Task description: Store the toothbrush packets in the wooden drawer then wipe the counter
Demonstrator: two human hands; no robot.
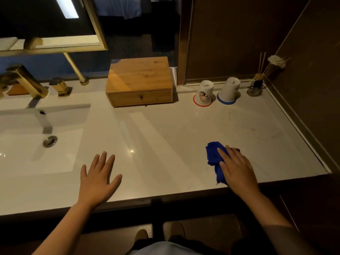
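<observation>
**Cloth under my right hand, drawer shut, desk ready for wiping**

Far left sits the sink (36,150) with its gold tap (24,81), both sunk into or standing on the pale desk (165,126). I would keep the cloth away from the basin edge, since a soft rag can slide over a glossy lip.

My left hand (97,179) lies spread near the front edge, fingers straight and fanned, holding nothing. I cannot tell whether the palm touches the surface or hovers just above it.

Behind it, toward the wall, stands the wooden box (139,80). Its drawer (139,97) is closed, small knob in the middle. No toothbrush packets show anywhere, so I judge they are already stored inside.

To the right of the box, two upturned cups (204,94) stand on round coasters, with a reed diffuser (255,87) in the corner. They look light and easy to tip, so I would wipe around them gently.

My right hand (237,170) presses flat on the blue cloth (214,155), fingers straight and close together, near the front edge. The cloth is bunched, soft and limp; it weighs almost nothing and will fold under any pinch. A flat palm on its middle should drive it best, and the smooth top should let it glide.
</observation>
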